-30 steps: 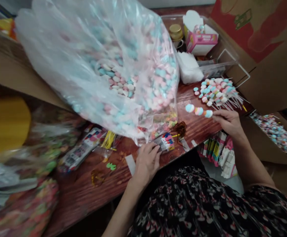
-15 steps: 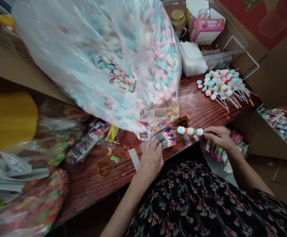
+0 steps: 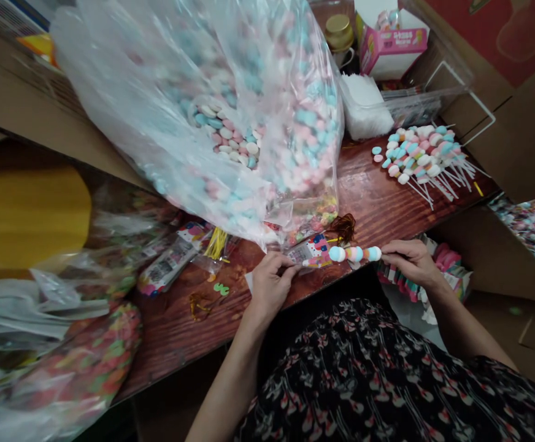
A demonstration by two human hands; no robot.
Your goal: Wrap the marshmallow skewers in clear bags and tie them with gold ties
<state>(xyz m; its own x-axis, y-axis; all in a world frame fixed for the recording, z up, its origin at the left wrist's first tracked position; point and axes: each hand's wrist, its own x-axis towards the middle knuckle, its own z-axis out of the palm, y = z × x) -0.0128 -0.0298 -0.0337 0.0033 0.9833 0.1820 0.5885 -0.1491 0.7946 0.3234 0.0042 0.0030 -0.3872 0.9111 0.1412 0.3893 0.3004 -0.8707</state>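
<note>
My right hand (image 3: 410, 263) pinches the stick end of a marshmallow skewer (image 3: 354, 253) in blue, white, pink and orange. It lies level, pointing left, and its tip is at the end of a small printed plastic bag (image 3: 308, 253). Whether the tip is inside the bag I cannot tell. At the bag's left end my left hand (image 3: 271, 282) has thumb and forefinger closed on the clear plastic. A stack of similar printed bags (image 3: 170, 261) lies further left, beside a bundle of yellow twist ties (image 3: 216, 244).
A huge clear sack of marshmallows (image 3: 194, 141) fills the back of the wooden table (image 3: 364, 190). Finished skewers (image 3: 426, 153) are piled at right, near a clear plastic bin (image 3: 415, 110). Bags of gummy candy (image 3: 97, 350) lie at left. A carton of wrapped skewers (image 3: 532, 236) stands lower right.
My right hand has brought the skewer down and left, from over the table to the printed bag's end. My left hand has shifted from resting on the bag to pinching its left end.
</note>
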